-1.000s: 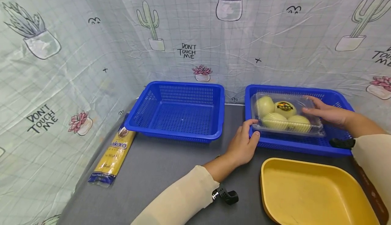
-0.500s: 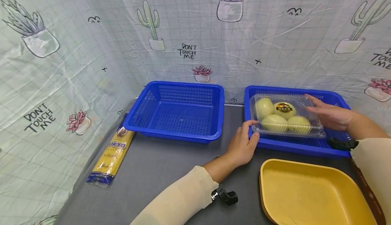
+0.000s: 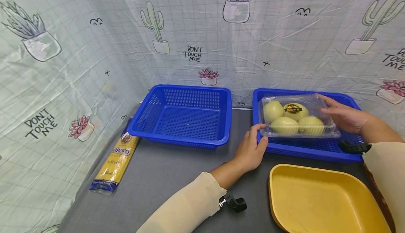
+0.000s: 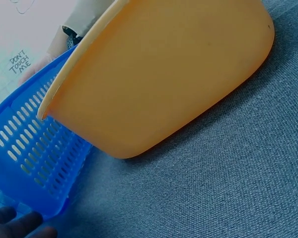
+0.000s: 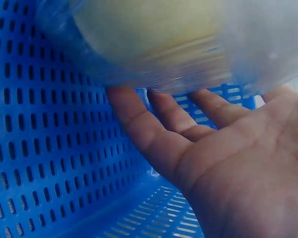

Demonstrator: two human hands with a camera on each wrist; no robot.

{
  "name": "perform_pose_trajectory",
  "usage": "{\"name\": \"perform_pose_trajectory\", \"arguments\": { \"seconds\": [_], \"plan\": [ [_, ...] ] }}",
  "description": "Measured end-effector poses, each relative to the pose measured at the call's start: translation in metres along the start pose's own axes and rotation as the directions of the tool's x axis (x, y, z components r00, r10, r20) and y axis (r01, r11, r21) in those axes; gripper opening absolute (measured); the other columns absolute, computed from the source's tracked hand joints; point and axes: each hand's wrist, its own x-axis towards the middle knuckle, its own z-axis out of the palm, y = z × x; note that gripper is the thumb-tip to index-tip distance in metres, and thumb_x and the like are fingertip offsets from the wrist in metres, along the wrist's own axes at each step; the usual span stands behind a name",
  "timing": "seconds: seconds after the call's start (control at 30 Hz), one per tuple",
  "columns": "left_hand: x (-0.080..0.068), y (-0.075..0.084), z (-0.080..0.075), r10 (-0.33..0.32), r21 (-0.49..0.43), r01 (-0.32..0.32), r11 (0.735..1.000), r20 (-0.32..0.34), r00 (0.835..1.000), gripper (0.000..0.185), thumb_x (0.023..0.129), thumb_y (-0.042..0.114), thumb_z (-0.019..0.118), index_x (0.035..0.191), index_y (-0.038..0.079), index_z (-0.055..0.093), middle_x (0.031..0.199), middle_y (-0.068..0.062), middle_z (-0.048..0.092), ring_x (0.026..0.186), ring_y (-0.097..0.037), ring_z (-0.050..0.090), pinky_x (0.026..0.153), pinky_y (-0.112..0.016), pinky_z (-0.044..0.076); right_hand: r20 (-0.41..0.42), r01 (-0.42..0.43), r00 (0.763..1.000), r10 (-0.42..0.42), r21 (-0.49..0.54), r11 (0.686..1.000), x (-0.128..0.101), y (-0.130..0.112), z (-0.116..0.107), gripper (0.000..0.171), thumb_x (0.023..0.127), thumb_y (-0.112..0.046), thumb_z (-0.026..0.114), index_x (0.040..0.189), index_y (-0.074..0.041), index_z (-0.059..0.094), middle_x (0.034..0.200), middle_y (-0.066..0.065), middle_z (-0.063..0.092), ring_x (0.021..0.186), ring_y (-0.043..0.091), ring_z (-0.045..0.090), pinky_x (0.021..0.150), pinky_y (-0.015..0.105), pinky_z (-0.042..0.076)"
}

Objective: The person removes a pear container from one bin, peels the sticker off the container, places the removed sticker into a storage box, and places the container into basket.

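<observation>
From the head camera, a clear plastic box of four pale round fruits (image 3: 297, 118) sits tilted over the blue basket (image 3: 316, 148) at the far right of the grey table (image 3: 164, 176), its near edge resting on the basket's front rim. The left hand (image 3: 251, 150) curls at the basket's near left corner, thumb and fingertips pinching the box's left corner where it meets the rim; how much the fingers also bear on the basket cannot be told. The right hand (image 3: 343, 117) lies along the box's right end, fingers nearly straight and together; the fingertips are partly behind the clear lid. A second blue basket (image 3: 190, 115) stands at the far middle, a yellow tub (image 3: 322, 198) at the near right edge is cut off by the frame, and a pack of spaghetti (image 3: 115, 162) lies along the left edge against the printed curtain (image 3: 95, 32). In the left wrist view the yellow tub (image 4: 159, 74) fills most of the frame beside the blue basket's slotted wall (image 4: 35, 158); only dark fingertips (image 4: 17, 225) show at the bottom left corner, and the box is out of sight. In the right wrist view the right hand's palm (image 5: 228, 163) is spread, fingers (image 5: 144, 129) reaching under the blurred box (image 5: 164, 34), their tips hidden behind it, with the basket wall (image 5: 44, 148) beyond.
</observation>
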Motion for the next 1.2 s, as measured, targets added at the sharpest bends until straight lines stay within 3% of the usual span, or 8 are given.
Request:
{"name": "perform_pose_trajectory", "arguments": {
  "seconds": [0.1,0.27,0.4,0.5,0.77,0.9,1.07,1.2],
  "plan": [
    [0.0,0.0,-0.001,-0.003,-0.003,0.003,1.0,0.001,1.0,0.043,0.111,0.043,0.044,0.154,0.039,0.044,0.124,-0.002,0.06,0.1,-0.016,0.059,0.085,-0.037,0.051,-0.032,0.002,0.999,-0.002,-0.004,1.0,0.0,-0.001,0.0,0.082,0.113,-0.033,0.047,0.17,-0.043,-0.012,0.171,0.003,-0.039,0.152,0.048,-0.033,0.105,0.086,-0.019],
    [0.0,0.001,-0.002,-0.013,-0.013,0.014,1.0,0.013,1.0,0.043,0.112,0.043,0.047,0.155,0.041,0.043,0.119,0.0,0.059,0.098,-0.015,0.058,0.085,-0.038,0.05,-0.061,0.002,0.998,-0.003,-0.012,1.0,0.002,-0.001,-0.003,0.077,0.113,-0.037,0.044,0.171,-0.043,-0.007,0.174,0.008,-0.031,0.153,0.052,-0.008,0.11,0.087,-0.007],
    [-0.001,0.0,-0.004,-0.025,-0.018,0.025,1.0,0.027,0.999,0.043,0.112,0.044,0.048,0.155,0.043,0.042,0.121,-0.001,0.06,0.099,-0.015,0.059,0.088,-0.04,0.052,-0.091,0.004,0.996,-0.008,-0.038,0.999,0.003,0.0,-0.003,0.073,0.114,-0.038,0.041,0.171,-0.042,-0.004,0.176,0.01,-0.025,0.138,0.028,0.032,0.112,0.087,0.002],
    [-0.001,0.0,-0.005,-0.029,-0.023,0.03,0.999,0.039,0.999,0.044,0.112,0.045,0.047,0.156,0.043,0.042,0.121,-0.001,0.06,0.097,-0.015,0.059,0.088,-0.041,0.052,-0.114,0.0,0.994,-0.007,-0.061,0.998,0.003,-0.001,-0.003,0.071,0.114,-0.037,0.041,0.172,-0.042,-0.002,0.176,0.01,-0.021,0.117,0.004,0.045,0.112,0.087,0.005],
    [-0.002,0.003,-0.008,-0.049,-0.044,0.051,0.998,0.05,0.998,0.045,0.112,0.047,0.048,0.157,0.045,0.042,0.144,-0.003,0.059,0.125,-0.019,0.061,0.106,-0.049,0.05,-0.164,0.047,0.984,-0.071,-0.145,0.988,0.002,-0.007,-0.001,0.066,0.115,-0.036,0.039,0.172,-0.042,0.006,0.178,0.011,-0.017,0.111,-0.005,0.041,0.109,0.086,-0.013],
    [-0.003,0.004,-0.01,-0.049,-0.039,0.051,0.998,0.047,0.998,0.047,0.112,0.047,0.049,0.159,0.044,0.043,0.149,-0.005,0.056,0.131,-0.021,0.059,0.109,-0.048,0.049,-0.195,0.083,0.974,-0.115,-0.166,0.983,0.002,-0.007,0.0,0.062,0.114,-0.035,0.037,0.17,-0.046,0.013,0.178,0.003,-0.005,0.119,-0.005,0.038,0.116,0.079,-0.012],
    [-0.004,0.004,-0.013,-0.019,-0.01,0.019,1.0,0.044,0.999,0.05,0.112,0.048,0.05,0.16,0.042,0.043,0.151,-0.009,0.053,0.128,-0.025,0.06,0.107,-0.047,0.05,-0.222,0.117,0.963,-0.153,-0.169,0.979,-0.002,-0.011,0.0,0.058,0.113,-0.037,0.035,0.167,-0.049,0.019,0.166,-0.015,0.012,0.148,0.01,0.018,0.118,0.073,-0.004],
    [-0.001,0.003,-0.016,0.017,-0.036,-0.016,0.999,0.027,1.0,0.054,0.111,0.047,0.051,0.163,0.036,0.041,0.157,-0.012,0.046,0.137,-0.027,0.055,0.113,-0.048,0.046,-0.23,0.126,0.958,-0.172,-0.202,0.971,-0.006,-0.017,-0.001,0.054,0.113,-0.037,0.035,0.164,-0.051,0.023,0.155,-0.022,0.027,0.138,0.007,0.034,0.116,0.047,0.035]
  ]
}}
